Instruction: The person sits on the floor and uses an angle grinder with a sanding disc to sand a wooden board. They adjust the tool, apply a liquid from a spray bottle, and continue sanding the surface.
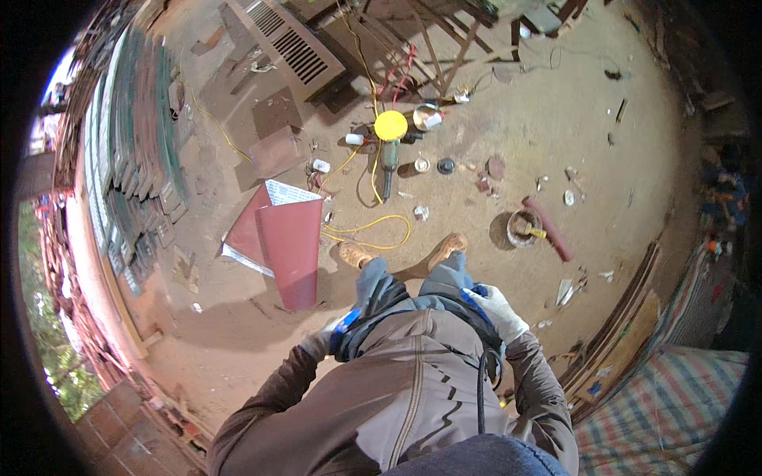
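Observation:
My left hand (pixel 321 338), in a pale work glove, is beside my left hip, its fingers closed on the dark cloth (pixel 346 343) there. At my right thigh my right hand (pixel 503 312), in a white glove, also grips dark cloth. Bright blue patches show at the fingers of both hands; whether they are glove coating or something held, I cannot make out. My brown jacket (pixel 397 373) hangs between the hands over grey-blue trousers (pixel 448 274). On the floor ahead to the left stands a folded reddish-brown sheet (pixel 290 250) with a printed white back.
Ahead lies a green-bodied power tool (pixel 389 155) with a yellow disc (pixel 390 125) and a yellow cord (pixel 409 230). A tin with a brush (pixel 524 228) sits beside a red roll (pixel 549 230). Stacked metal bars (pixel 131 159) line the left; a slotted metal panel (pixel 294 47) lies ahead.

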Motion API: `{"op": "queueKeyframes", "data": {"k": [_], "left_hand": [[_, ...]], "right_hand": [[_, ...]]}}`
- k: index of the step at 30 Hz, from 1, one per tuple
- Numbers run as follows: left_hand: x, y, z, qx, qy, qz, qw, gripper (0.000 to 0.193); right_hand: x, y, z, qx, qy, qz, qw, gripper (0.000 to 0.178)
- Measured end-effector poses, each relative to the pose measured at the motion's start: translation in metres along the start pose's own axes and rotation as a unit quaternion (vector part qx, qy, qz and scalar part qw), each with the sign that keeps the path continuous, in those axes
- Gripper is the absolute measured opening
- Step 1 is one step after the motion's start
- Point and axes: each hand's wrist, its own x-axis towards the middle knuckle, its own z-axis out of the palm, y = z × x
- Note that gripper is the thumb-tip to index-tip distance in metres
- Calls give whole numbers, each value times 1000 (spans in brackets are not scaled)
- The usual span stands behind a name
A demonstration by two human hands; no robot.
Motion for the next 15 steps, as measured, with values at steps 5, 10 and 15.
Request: {"op": "queueKeyframes", "data": {"k": [5, 10, 15], "left_hand": [[-26, -69, -34, -475, -17, -112, 873, 49], [-57, -112, -89, -574, 10, 0, 819, 45], [-104, -112, -139, -582, 38, 12, 813, 52]], "right_hand": [[18, -62, 58, -58, -30, 57, 996, 44], [52, -85, 148, -132, -5, 20, 991, 39], [92, -94, 212, -169, 22, 9, 985, 42]]}}
